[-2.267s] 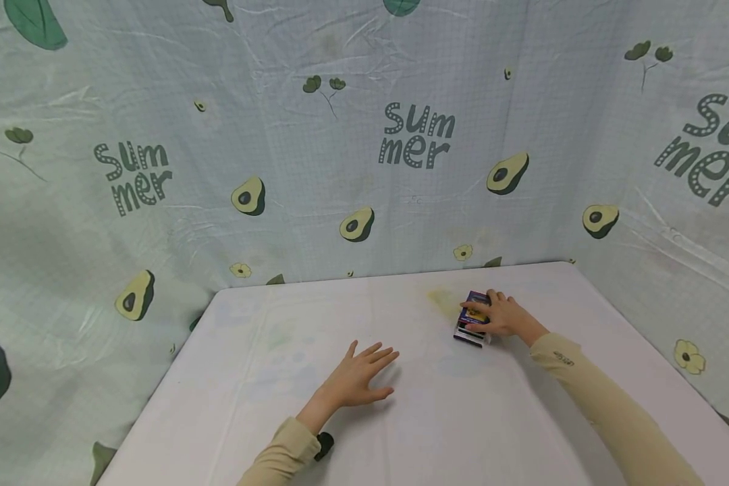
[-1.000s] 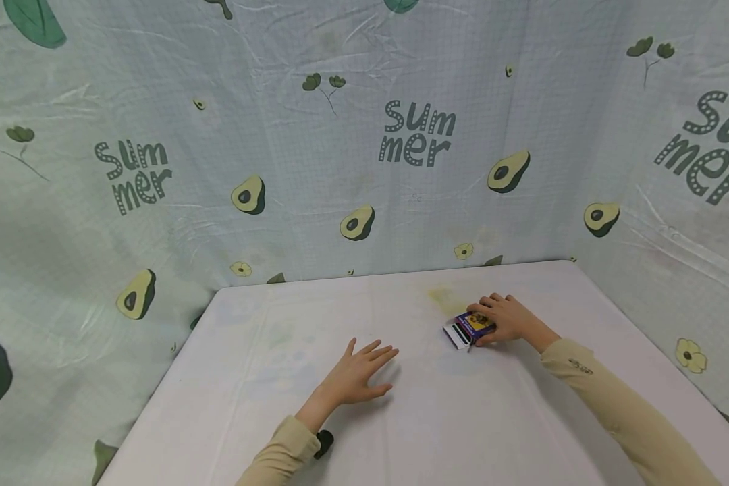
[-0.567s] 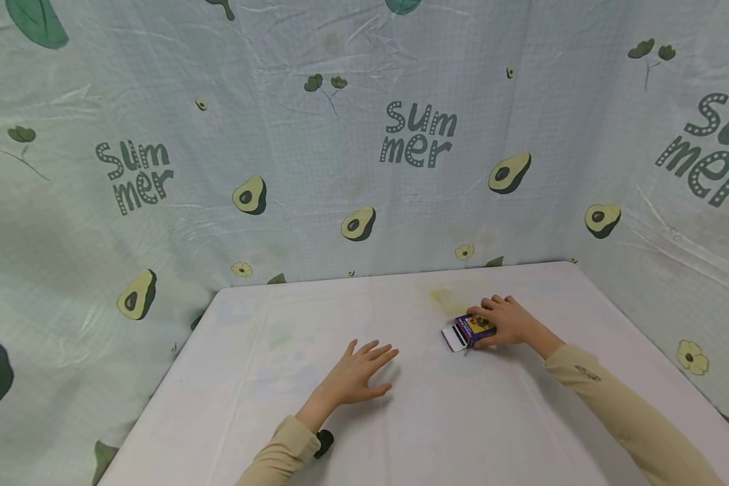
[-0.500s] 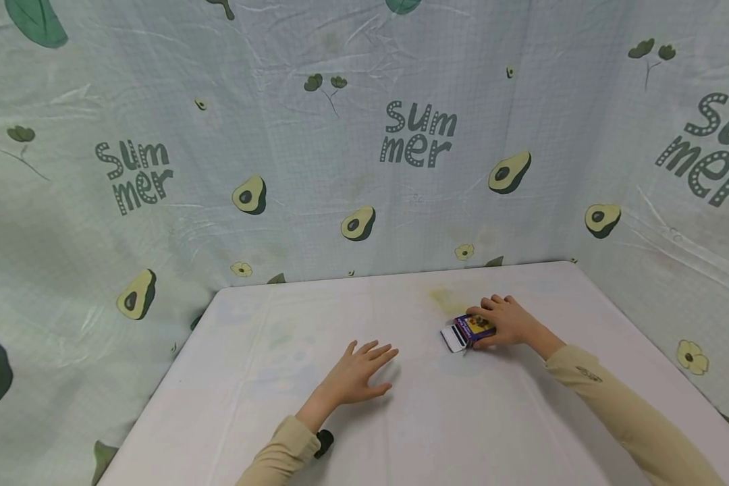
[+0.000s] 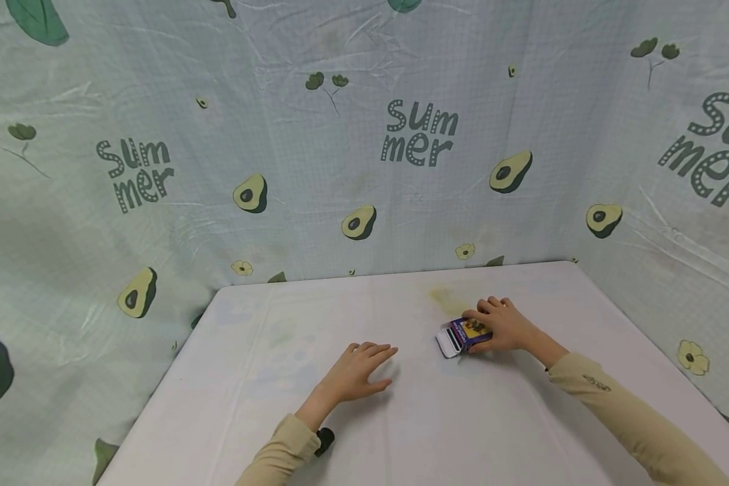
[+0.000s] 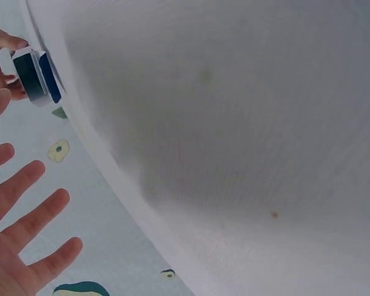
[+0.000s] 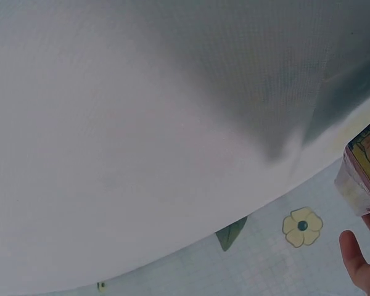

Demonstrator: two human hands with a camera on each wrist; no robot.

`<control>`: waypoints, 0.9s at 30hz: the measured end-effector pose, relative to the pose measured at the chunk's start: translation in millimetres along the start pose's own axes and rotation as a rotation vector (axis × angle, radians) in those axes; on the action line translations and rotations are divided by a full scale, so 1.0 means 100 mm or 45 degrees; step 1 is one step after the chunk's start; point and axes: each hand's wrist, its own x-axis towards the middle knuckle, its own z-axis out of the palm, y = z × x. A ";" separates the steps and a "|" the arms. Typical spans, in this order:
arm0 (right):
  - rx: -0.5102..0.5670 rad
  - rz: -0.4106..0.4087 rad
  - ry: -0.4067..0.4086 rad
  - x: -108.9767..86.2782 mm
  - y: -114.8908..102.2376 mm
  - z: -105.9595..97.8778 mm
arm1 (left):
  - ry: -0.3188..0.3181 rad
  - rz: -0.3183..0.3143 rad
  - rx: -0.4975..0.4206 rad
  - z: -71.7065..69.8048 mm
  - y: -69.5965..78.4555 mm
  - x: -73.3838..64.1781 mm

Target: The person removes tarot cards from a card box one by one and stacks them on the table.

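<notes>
A small purple-blue and yellow cardboard box (image 5: 470, 331) is at the right of the table, its white end flap (image 5: 448, 342) folded out towards the left. My right hand (image 5: 503, 326) grips it from the right, fingers on the far side and thumb on the near side. In the left wrist view the open end of the box (image 6: 34, 77) shows dark inside. Only part of the box (image 7: 367, 163) shows in the right wrist view. My left hand (image 5: 354, 374) holds nothing, fingers spread and lightly bent, left of the box and apart from it.
A white cloth covers the table (image 5: 219, 405). Behind it and along both sides hangs a pale curtain (image 5: 316, 155) printed with avocados and lettering. A black band (image 5: 325, 441) shows at the left wrist.
My right hand has turned the box so its flap end points left, and shifted it slightly left and nearer. The flap has folded further out. My left fingers have bent a little.
</notes>
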 end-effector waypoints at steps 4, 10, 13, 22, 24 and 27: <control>0.010 -0.019 0.024 0.01 -0.04 -0.03 | -0.011 -0.028 -0.013 -0.02 0.00 0.00; 0.022 0.002 0.025 0.00 -0.08 -0.06 | -0.031 -0.080 -0.041 -0.04 0.00 0.01; 0.023 0.005 0.033 -0.02 -0.09 -0.07 | -0.027 -0.107 -0.046 -0.05 0.01 0.01; 0.035 0.017 0.082 -0.06 -0.14 -0.08 | 0.027 -0.153 -0.091 -0.07 0.00 0.02; 0.042 0.024 0.090 -0.06 -0.15 -0.10 | 0.062 -0.168 -0.132 -0.06 0.00 0.02; 0.048 0.035 0.094 -0.06 -0.17 -0.11 | 0.112 -0.210 -0.232 -0.07 0.02 0.04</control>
